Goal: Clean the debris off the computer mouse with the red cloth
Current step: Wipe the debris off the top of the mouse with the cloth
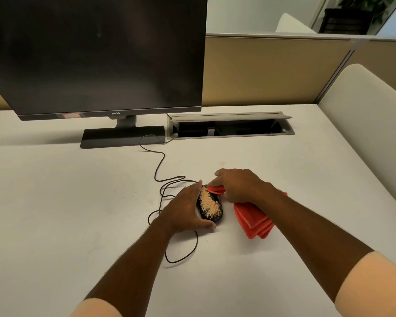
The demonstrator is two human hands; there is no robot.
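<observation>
The computer mouse [209, 205] sits mid-table [78, 213], near side of the monitor [96, 53], its top covered w/ tan debris [210, 202]. It is braced by the left hand [186, 208]: fingers laid fairly straight along the left side, thumb hooked round the near end. The folded red cloth [252, 219] is gripped in the right hand [237, 187]. One fold is bunched under the fingers and touches the mouse's far-right edge, and the rest trails to the near right.

Risks, as judged:
- Crumbs could be swept onto the table rather than caught, esp. if the wipe is made fast or toward the left hand.
- Grit may be pushed into button seams if too much pressure is applied.
- The mouse could be skidded if the brace is slackened.
- The looped cable [160, 161] at left could be snagged and tugged.
- The loose cloth tail may drag fallen debris about.
</observation>
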